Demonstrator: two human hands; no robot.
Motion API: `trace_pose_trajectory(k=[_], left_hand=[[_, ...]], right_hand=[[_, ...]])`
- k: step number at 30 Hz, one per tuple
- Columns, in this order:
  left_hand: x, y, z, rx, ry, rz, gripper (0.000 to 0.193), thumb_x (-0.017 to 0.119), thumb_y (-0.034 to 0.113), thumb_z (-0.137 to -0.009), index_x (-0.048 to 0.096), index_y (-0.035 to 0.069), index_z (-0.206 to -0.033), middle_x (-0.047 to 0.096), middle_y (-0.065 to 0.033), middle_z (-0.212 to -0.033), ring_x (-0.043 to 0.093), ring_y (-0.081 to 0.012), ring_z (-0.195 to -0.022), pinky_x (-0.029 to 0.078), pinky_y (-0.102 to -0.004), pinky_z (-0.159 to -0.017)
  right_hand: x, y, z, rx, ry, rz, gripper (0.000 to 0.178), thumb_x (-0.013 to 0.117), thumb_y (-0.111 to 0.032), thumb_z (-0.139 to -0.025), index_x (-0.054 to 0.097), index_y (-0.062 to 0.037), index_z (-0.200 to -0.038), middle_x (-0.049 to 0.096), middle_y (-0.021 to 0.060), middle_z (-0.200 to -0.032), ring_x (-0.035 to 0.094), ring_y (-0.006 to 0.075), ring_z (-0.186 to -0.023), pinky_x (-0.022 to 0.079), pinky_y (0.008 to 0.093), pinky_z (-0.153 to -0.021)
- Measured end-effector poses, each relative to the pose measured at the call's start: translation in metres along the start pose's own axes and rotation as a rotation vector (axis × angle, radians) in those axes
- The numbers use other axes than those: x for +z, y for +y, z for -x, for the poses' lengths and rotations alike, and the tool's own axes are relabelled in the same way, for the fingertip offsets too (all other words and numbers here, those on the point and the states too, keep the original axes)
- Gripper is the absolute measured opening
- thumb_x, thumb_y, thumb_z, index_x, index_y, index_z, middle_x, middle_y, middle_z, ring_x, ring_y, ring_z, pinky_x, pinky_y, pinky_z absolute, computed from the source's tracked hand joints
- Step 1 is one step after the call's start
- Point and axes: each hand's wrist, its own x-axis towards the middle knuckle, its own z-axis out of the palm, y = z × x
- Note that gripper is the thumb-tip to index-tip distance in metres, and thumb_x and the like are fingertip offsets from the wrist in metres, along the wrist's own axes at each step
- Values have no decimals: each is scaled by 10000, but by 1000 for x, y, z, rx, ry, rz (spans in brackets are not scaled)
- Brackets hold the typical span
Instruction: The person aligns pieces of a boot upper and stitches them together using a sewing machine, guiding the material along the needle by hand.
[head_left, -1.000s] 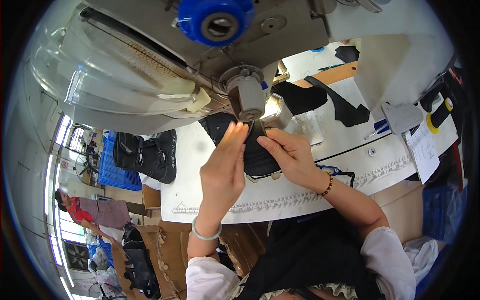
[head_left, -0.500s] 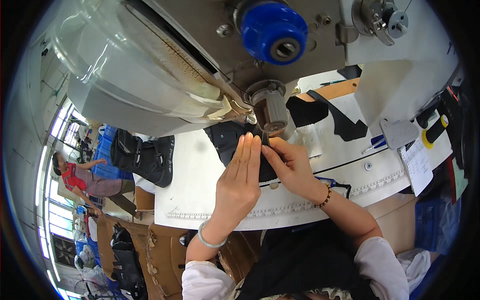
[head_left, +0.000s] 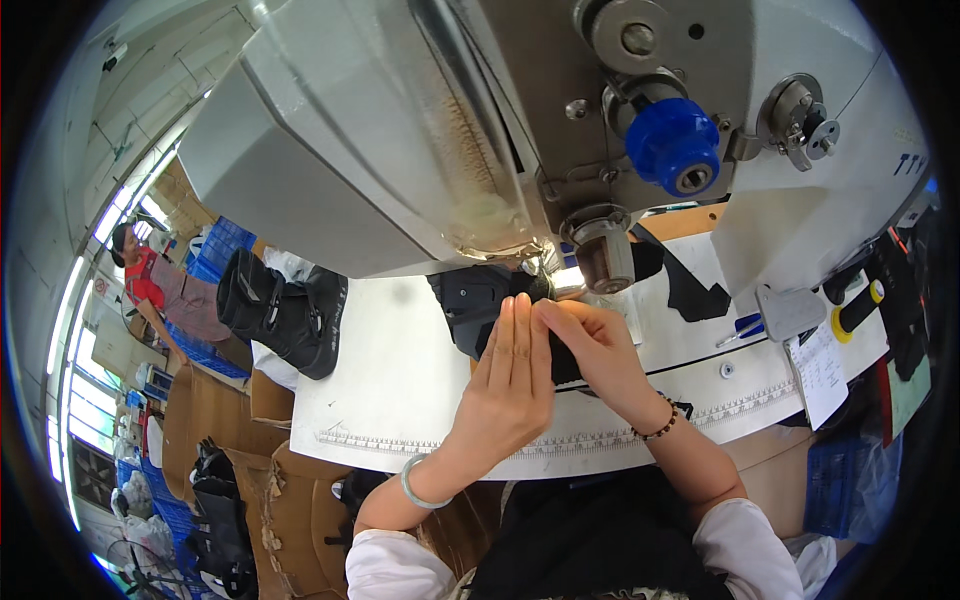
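Observation:
A black piece of material (head_left: 462, 296) lies on the white table beneath the head of an industrial sewing machine (head_left: 330, 170), close to the needle area. My left hand (head_left: 505, 392) rests on the piece with its fingers stretched out side by side. Beside it, my right hand (head_left: 603, 362) is closed, thumb and forefinger pinching the edge of the same black piece. The fingers partly hide where it is gripped. Both hands are almost touching at the fingertips. A blue tension knob (head_left: 672, 148) sits on the machine above them.
A black boot (head_left: 285, 315) stands at the table's left edge. More black cut pieces (head_left: 695, 292), a thread spool (head_left: 856, 312) and a paper sheet (head_left: 822, 378) lie to the right. A ruler strip (head_left: 740, 402) runs along the front edge. Another person (head_left: 165, 290) is far left.
The view has shifted, so the machine head appears farther right and lower. My hands stay close together on the black piece, with the right hand still pinching it.

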Motion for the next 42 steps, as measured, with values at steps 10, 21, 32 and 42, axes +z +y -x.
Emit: trace_pose_trajectory(k=[10,21,32,42], left_hand=[[35,-20,13,-91,205,478,661,608,4,-531,474,-81,-1173,480,-212,-1234,454,-322,-1173,375,-395,-985],[16,-18,10,-57,231,509,628,498,-82,-523,495,-97,-1150,510,-220,-1194,483,-323,-1142,426,-365,-955],[10,-10,5,-23,192,275,348,463,9,-789,519,-108,-1112,543,-226,-1135,529,-320,-1082,453,-345,-922],[17,-5,3,-32,279,233,513,444,-53,-582,541,-111,-1082,560,-228,-1112,537,-326,-1076,442,-350,-922]], right_hand=[[3,-8,2,16,120,29,328,531,-242,-896,612,49,-769,527,-55,-599,440,-3,-551,379,166,-507],[-57,-24,-28,-626,69,842,360,396,121,-658,553,2,-960,554,134,-955,555,267,-807,444,291,-669],[-57,2,-42,-597,59,843,230,362,101,-655,482,26,-835,461,186,-851,477,321,-744,399,350,-650],[-59,2,-37,-555,69,775,230,354,106,-648,454,12,-833,465,135,-727,478,248,-644,387,326,-592]])
